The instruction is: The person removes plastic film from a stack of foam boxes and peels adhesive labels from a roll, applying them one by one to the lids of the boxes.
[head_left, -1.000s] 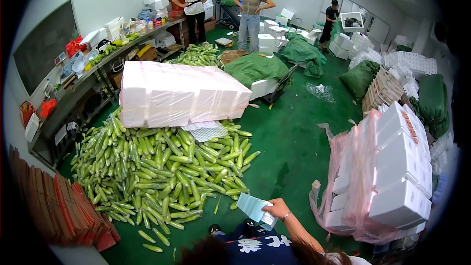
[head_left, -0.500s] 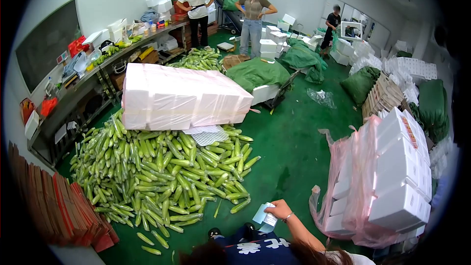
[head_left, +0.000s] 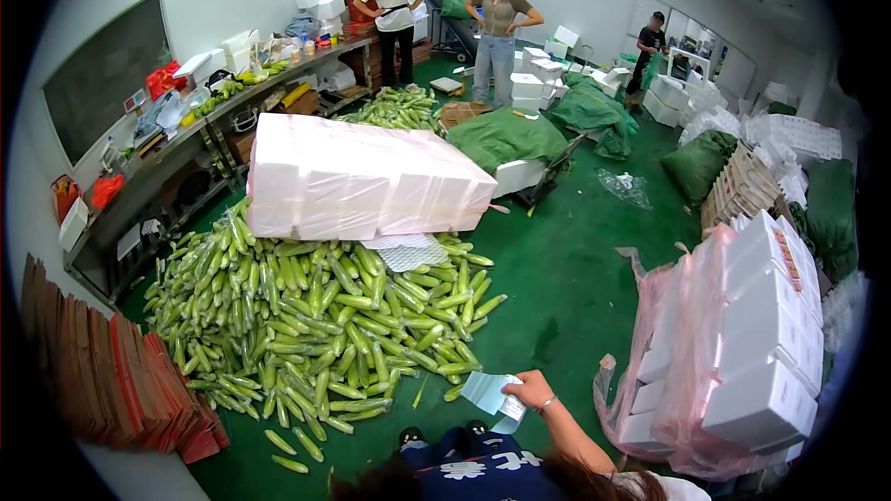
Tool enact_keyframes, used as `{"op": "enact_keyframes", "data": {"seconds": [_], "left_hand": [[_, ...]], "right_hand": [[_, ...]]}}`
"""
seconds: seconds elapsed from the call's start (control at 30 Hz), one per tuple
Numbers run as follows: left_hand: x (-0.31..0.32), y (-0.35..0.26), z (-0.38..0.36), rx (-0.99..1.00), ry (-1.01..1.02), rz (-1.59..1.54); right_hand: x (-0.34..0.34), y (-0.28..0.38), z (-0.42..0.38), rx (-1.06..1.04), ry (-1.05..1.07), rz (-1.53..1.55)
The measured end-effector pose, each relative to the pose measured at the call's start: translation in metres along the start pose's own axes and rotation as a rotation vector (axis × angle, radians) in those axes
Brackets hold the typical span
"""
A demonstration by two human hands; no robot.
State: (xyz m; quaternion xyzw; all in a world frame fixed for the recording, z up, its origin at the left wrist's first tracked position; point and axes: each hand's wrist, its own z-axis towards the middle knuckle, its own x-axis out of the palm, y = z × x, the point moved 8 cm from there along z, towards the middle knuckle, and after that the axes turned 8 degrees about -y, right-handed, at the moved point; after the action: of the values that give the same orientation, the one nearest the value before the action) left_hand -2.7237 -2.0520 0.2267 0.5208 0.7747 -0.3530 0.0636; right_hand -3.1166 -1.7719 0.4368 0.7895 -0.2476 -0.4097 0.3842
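My right hand (head_left: pixel 529 391) is closed on a folded strip of pale blue and white labels (head_left: pixel 490 393), with the thumb and fingers pressed on its right part. A bracelet circles the wrist. The strip hangs over the green floor, just right of a large pile of wrapped green vegetables (head_left: pixel 325 325). My left hand is out of view. Below the strip are the dark blue apron (head_left: pixel 487 468) with white characters and the tips of my shoes.
White foam boxes in pink film (head_left: pixel 371 176) lie on the pile; another wrapped stack (head_left: pixel 742 343) stands at right. Flattened cartons (head_left: pixel 121 380) lean at left, beside a cluttered workbench (head_left: pixel 213 116). Three people stand at the back, near green covers (head_left: pixel 510 137) and more foam boxes.
The view has shifted slightly, so the room appears farther right. The label strip is now spread wider to the left, still in my right hand.
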Motion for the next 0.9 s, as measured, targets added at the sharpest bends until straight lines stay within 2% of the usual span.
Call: {"op": "enact_keyframes", "data": {"seconds": [0.13,0.27,0.33,0.43,0.53,0.57,0.6,0.63,0.67,0.7,0.77,0.8,0.87,0.9], "left_hand": [[-0.009,0.021,-0.020,-0.047,-0.020,-0.011],[-0.020,0.046,-0.037,-0.079,-0.033,0.015],[-0.027,0.059,-0.045,-0.083,-0.035,0.045],[-0.058,0.060,-0.060,0.022,-0.082,0.137],[-0.122,-0.052,-0.094,0.371,-0.307,0.126],[-0.141,-0.125,-0.121,0.608,-0.411,0.005],[-0.148,-0.183,-0.138,0.641,-0.389,-0.041],[-0.148,-0.229,-0.153,0.840,-0.380,-0.203],[-0.142,-0.274,-0.180,0.911,-0.271,-0.323],[-0.134,-0.306,-0.203,1.085,-0.276,-0.246],[-0.114,-0.344,-0.237,1.293,-0.180,-0.215],[-0.106,-0.346,-0.238,1.295,-0.182,-0.220],[-0.080,-0.345,-0.234,1.330,0.072,-0.309],[-0.075,-0.339,-0.230,1.335,0.074,-0.309]], "right_hand": [[0.014,0.031,0.004,-0.037,0.055,0.016],[0.030,0.056,0.007,-0.159,0.103,-0.041],[0.039,0.082,0.004,-0.301,0.183,-0.149],[0.045,0.136,-0.017,-0.416,0.305,-0.183],[0.071,0.171,-0.036,-0.583,0.452,-0.254],[0.083,0.177,-0.044,-0.620,0.502,-0.239],[0.095,0.185,-0.050,-0.662,0.549,-0.224],[0.102,0.195,-0.055,-0.657,0.552,-0.226],[0.109,0.206,-0.067,-0.654,0.611,-0.197],[0.114,0.215,-0.078,-0.651,0.667,-0.171],[0.119,0.227,-0.092,-0.636,0.739,-0.151],[0.122,0.231,-0.100,-0.618,0.810,-0.117],[0.124,0.232,-0.105,-0.602,0.829,-0.099],[0.124,0.231,-0.106,-0.572,0.824,-0.054]]}}
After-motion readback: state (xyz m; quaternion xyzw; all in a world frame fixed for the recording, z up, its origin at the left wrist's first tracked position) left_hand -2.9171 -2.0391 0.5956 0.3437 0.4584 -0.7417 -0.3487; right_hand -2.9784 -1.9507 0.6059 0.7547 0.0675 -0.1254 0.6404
